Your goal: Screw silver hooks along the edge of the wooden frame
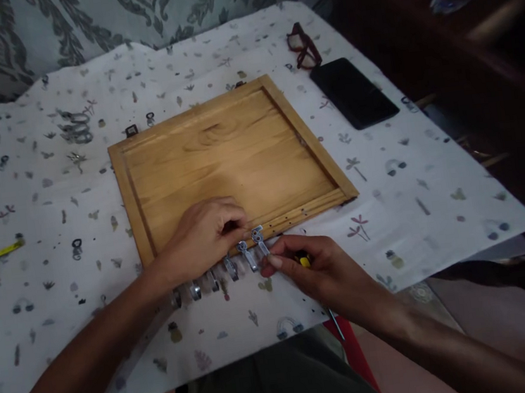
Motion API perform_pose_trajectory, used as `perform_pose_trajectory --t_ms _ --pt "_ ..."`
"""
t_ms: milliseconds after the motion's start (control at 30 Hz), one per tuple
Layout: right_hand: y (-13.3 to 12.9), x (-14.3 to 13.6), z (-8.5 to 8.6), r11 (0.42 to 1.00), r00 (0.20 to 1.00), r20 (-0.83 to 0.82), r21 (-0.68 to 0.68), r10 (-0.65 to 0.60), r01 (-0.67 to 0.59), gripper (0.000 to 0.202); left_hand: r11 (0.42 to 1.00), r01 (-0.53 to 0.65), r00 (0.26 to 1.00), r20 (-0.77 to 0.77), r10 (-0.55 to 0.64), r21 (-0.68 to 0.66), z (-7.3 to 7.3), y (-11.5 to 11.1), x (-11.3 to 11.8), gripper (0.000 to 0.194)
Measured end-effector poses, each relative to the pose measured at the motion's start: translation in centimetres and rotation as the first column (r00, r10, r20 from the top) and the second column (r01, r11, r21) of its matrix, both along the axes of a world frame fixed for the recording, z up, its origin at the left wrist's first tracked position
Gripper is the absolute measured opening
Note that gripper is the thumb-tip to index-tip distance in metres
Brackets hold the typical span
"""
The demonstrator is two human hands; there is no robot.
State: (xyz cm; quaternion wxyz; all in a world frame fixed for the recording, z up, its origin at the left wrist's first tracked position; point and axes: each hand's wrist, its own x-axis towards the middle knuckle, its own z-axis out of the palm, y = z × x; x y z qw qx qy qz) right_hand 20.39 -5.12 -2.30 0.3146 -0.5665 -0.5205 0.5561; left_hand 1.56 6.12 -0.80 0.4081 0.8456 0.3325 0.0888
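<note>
Loose metal pieces (pixel 76 127), far left, on the patterned cloth (pixel 29 206); wooden panel (pixel 229 156), central, metal hooks (pixel 231 267) along its near edge, left hand (pixel 210 236) curled there, grip impossible for me to tell. Right hand (pixel 309 267) pinched the rightmost hook (pixel 259 241), yellow-handled screwdriver (pixel 304 261) tucked in its palm. Step, I judged: positioning that hook; next move wanted steady alignment before any screwing.

Bare hands (pixel 212 236) and forearms (pixel 100 334), dark greenish clothing (pixel 276 383) below.
</note>
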Motion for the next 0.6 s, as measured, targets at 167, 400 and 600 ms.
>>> perform_pose_trajectory --t_ms 167,400,600 --pt "-0.32 -0.14 0.09 1.0 1.0 0.017 0.018 -0.019 0.019 0.025 1.0 0.002 1.0 0.026 -0.002 0.0 -0.24 0.05 -0.04 0.022" --pt "-0.62 -0.44 0.02 0.997 0.997 -0.003 -0.008 -0.08 0.08 0.025 1.0 0.017 0.999 0.044 -0.017 0.016 -0.35 0.09 -0.19 0.021" --pt "-0.24 -0.32 0.35 0.994 0.995 -0.033 -0.066 -0.093 0.09 0.021 1.0 0.029 0.999 0.015 -0.029 -0.007 -0.04 0.16 -0.07 0.024"
